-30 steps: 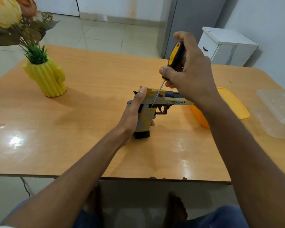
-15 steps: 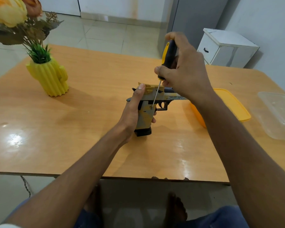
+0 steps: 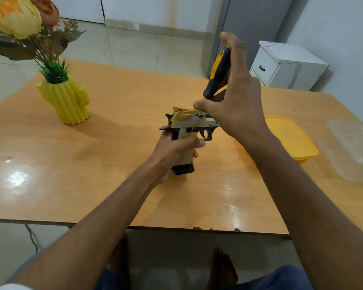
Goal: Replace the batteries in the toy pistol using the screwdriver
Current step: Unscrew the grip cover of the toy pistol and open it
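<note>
A yellow and black toy pistol lies near the middle of the wooden table, barrel pointing right. My left hand grips its handle, thumb across the side. My right hand holds a black and yellow screwdriver by the handle, above the pistol. The thin shaft slants down and its tip meets the pistol's side, just above the grip. The muzzle end is hidden behind my right hand.
A yellow cactus-shaped vase with flowers stands at the left back. A yellow lid or tray and a clear plastic container lie at the right. A white cabinet stands beyond the table.
My left thumb has come down from the pistol's top onto the side of the grip. My right hand's fingers have shifted on the screwdriver handle while the tip stays at the pistol's side.
</note>
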